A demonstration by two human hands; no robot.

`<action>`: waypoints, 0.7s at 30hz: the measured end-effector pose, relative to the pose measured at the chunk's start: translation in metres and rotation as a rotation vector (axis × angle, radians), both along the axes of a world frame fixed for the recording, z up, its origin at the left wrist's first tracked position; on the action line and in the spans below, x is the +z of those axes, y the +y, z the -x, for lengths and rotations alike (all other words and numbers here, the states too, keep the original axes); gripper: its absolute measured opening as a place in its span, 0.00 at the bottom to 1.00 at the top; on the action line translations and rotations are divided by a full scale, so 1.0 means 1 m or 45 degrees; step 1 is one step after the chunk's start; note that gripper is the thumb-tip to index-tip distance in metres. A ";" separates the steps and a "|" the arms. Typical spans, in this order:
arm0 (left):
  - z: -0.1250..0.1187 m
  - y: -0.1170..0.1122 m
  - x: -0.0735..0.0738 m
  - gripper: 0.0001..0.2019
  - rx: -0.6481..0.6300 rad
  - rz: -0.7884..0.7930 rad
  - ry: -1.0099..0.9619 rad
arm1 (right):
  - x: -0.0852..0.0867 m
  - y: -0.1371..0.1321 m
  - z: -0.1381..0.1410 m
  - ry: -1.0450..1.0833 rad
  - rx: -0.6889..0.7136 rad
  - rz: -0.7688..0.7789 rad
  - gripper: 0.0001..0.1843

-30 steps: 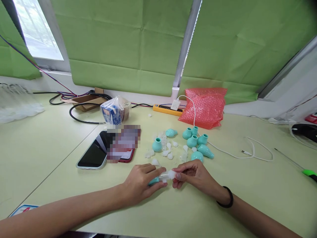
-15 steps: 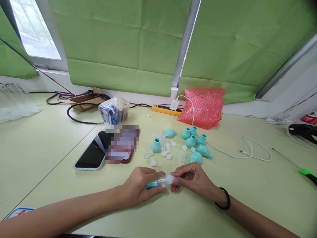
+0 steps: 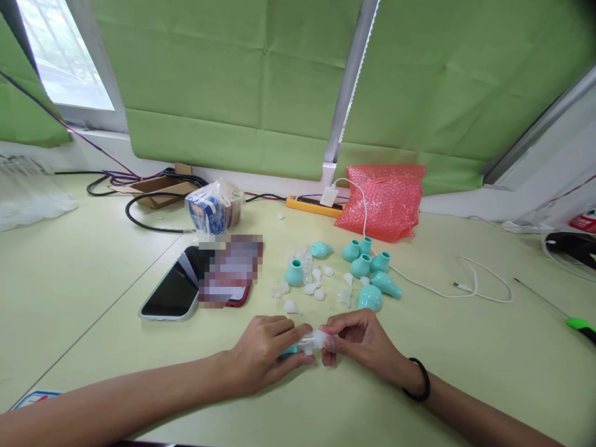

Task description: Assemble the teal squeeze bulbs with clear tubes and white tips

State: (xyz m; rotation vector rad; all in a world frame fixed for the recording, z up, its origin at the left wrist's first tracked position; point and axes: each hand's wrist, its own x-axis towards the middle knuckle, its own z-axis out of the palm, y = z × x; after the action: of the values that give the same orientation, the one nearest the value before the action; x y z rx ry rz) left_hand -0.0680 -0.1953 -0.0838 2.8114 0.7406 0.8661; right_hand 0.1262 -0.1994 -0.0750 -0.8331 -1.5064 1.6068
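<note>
My left hand (image 3: 267,351) is closed around a nasal aspirator, its teal bulb mostly hidden in the palm and its clear plastic tube (image 3: 306,342) sticking out to the right. At the tube's far end, my right hand (image 3: 361,338) pinches a soft white tip (image 3: 320,339) between thumb and fingers. Whether the tip is fully seated on the tube I cannot tell. Just beyond the hands lie several loose teal bulbs, one upright bulb (image 3: 294,273) standing to the left and another, on its side (image 3: 385,284), to the right. White tips (image 3: 292,307) and clear pieces (image 3: 344,297) are scattered among them.
Left of the parts lie a black-screened phone (image 3: 171,285) and a red-cased phone (image 3: 239,297). Behind are a plastic-wrapped pack (image 3: 207,211), a yellow power strip (image 3: 307,206) and a red bubble-wrap bag (image 3: 384,205). A white cable (image 3: 433,290) and a green-handled screwdriver (image 3: 580,325) lie right.
Both hands stay joined at the aspirator and have shifted very slightly. Less of the teal bulb shows from my left hand. The loose parts lie as before.
</note>
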 end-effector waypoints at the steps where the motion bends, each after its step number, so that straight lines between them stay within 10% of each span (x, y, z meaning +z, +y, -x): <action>1: 0.000 0.000 0.000 0.13 -0.007 0.002 -0.010 | -0.001 -0.001 0.001 0.024 -0.025 -0.013 0.06; 9: -0.004 0.004 0.009 0.12 0.006 0.007 -0.328 | -0.008 -0.008 0.000 -0.025 -0.340 -0.292 0.16; 21: -0.008 0.076 0.072 0.09 0.571 -0.138 -0.715 | -0.007 -0.013 0.001 -0.530 -0.141 -0.785 0.08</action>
State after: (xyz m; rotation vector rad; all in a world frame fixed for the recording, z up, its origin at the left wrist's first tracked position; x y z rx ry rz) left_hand -0.0603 -0.1192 -0.0116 2.3041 1.2546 1.7067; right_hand 0.1254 -0.2126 -0.0821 -0.8949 -2.0524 0.8243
